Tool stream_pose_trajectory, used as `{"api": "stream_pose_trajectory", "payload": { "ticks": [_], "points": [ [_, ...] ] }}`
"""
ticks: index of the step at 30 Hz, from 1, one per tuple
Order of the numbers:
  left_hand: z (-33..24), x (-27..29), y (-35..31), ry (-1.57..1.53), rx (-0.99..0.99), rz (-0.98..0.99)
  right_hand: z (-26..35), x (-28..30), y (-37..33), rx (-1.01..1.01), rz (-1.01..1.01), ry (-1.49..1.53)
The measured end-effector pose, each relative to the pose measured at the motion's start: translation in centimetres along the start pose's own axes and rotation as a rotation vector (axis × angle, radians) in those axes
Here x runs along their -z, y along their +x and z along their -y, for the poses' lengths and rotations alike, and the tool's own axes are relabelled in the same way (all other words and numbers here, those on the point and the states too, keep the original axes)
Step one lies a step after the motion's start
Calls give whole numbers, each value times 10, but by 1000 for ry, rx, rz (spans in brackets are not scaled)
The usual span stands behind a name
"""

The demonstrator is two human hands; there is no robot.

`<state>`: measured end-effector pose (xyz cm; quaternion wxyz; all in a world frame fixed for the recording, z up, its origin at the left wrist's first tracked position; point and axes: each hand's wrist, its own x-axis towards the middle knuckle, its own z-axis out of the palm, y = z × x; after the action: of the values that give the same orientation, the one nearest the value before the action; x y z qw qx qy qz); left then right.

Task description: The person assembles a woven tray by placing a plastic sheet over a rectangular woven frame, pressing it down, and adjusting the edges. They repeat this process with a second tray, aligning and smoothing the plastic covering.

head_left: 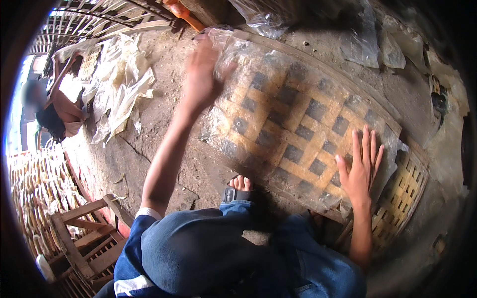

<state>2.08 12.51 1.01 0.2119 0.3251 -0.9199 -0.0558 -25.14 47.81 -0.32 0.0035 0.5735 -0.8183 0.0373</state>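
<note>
A woven bamboo mat [407, 188] with a dark and pale checker pattern lies on the dirt floor in front of me. A thin, clear sheet [293, 109] is spread over most of it. My left hand [202, 67] reaches to the far left corner of the sheet and presses on it, blurred by motion. My right hand [361, 164] lies flat with its fingers spread on the near right part of the sheet. Neither hand grips anything. My sandalled foot [240, 187] stands at the mat's near edge.
Crumpled clear sheets [121, 82] lie on the ground at the left, more of them [377, 39] at the top right. Another person [59, 111] crouches far left. A wooden stool [84, 233] stands at lower left beside racks of drying pieces [35, 193].
</note>
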Motion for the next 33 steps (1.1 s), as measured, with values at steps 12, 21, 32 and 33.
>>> {"api": "stream_pose_trajectory", "payload": {
  "ticks": [12,21,32,33],
  "points": [
    [-138,-68,-25,-16,-283,304,-79,-34,7,-466,140,-133],
    [-139,-68,-24,-7,-277,305,6,-4,8,-245,-185,105],
    [-140,-72,-22,-34,-291,269,-132,-58,-161,-947,68,-298],
    [-139,-73,-23,-23,-288,270,-133,-42,-158,-939,-83,-163]
  ]
}}
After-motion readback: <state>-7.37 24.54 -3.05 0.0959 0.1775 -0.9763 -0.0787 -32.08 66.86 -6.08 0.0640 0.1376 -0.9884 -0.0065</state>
